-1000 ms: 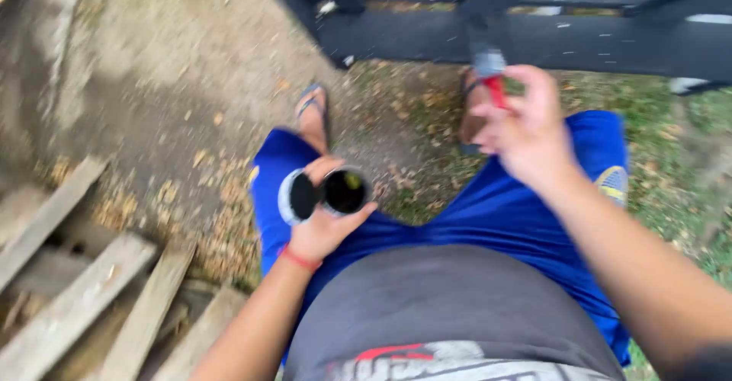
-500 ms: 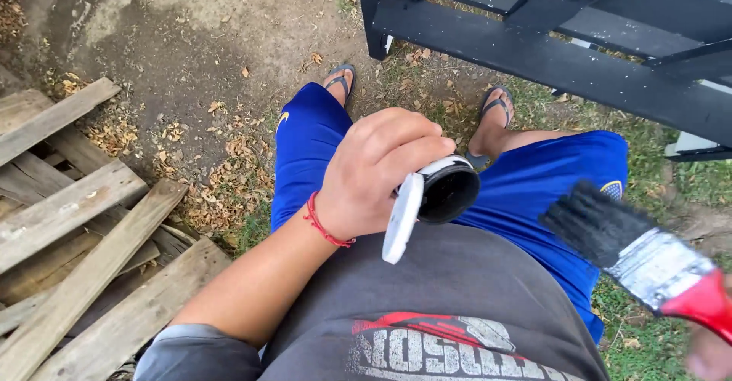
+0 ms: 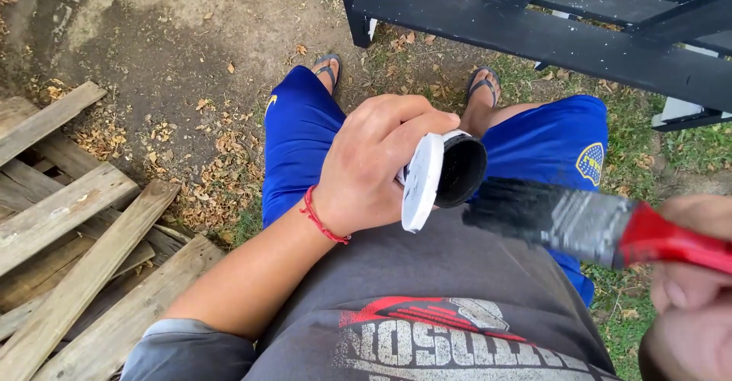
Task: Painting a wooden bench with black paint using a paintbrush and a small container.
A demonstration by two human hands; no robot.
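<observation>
my left hand (image 3: 374, 164) grips a small paint can (image 3: 457, 169) with its white lid (image 3: 421, 183). my right hand (image 3: 698, 289), at 4 o'clock, clasps a red-handled brush (image 3: 579, 225), black bristles just beside the can.

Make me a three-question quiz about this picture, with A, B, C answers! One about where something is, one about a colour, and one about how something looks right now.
1. Where does the stack of wooden planks lie?
A. on the person's left
B. on the person's right
C. on the black frame

2. What colour is the handle of the paintbrush?
A. green
B. red
C. yellow

3. What are the brush bristles like?
A. clean and white
B. wrapped in foil
C. covered in black paint

Answers:
1. A: the planks lie on the ground at the left, beside the left hand that holds the small paint can.
2. B: the part gripped by the right hand is bright red.
3. C: the bristles are dark black, close to the can's mouth.
</observation>
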